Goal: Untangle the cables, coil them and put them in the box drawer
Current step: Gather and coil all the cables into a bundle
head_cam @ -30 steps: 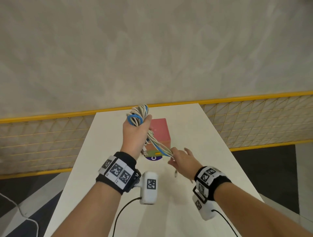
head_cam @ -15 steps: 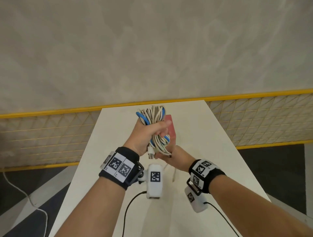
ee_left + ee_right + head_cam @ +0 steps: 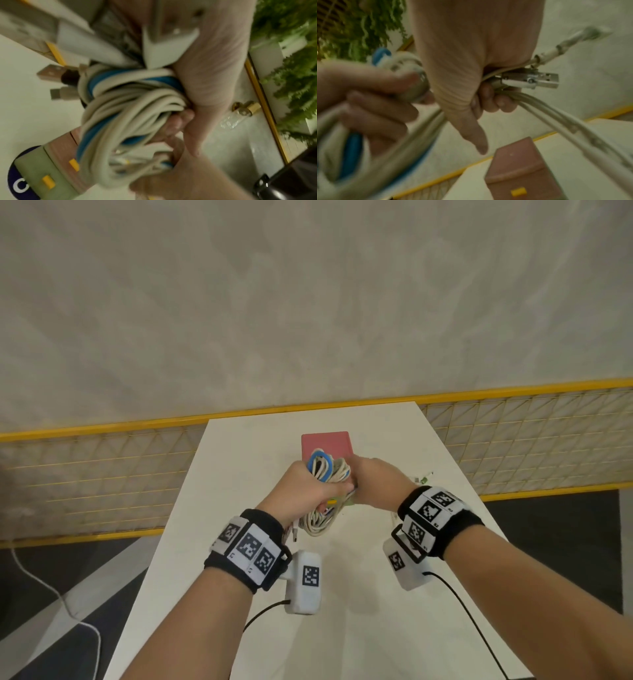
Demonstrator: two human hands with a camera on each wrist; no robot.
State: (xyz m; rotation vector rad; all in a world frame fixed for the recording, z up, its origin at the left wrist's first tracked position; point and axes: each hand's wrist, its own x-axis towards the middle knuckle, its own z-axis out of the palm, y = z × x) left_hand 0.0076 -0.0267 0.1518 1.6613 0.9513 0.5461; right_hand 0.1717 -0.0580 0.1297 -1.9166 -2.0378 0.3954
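Observation:
A bundle of white and blue cables [image 3: 322, 470] is held above the white table [image 3: 239, 460], just in front of the pink box [image 3: 325, 445]. My left hand [image 3: 305, 491] grips the coil around its middle, and loops hang below the fist. In the left wrist view the coil [image 3: 130, 108] shows USB plugs [image 3: 49, 71] sticking out beside the box's pink and green drawers [image 3: 56, 169]. My right hand [image 3: 375, 481] presses against the bundle's right side. Its fingers [image 3: 496, 100] curl round several white strands and a metal plug [image 3: 544, 80].
A loose cable end [image 3: 424, 478] lies on the table right of my right hand. A dark blue disc [image 3: 15, 175] sits under the box. A yellow-railed mesh fence [image 3: 102, 474] runs behind the table. A small glass bottle [image 3: 240, 113] and green plants [image 3: 291, 54] show in the left wrist view.
My right hand has come up from under the bundle to its right side and grips strands there. The left hand has lowered the coil towards the box.

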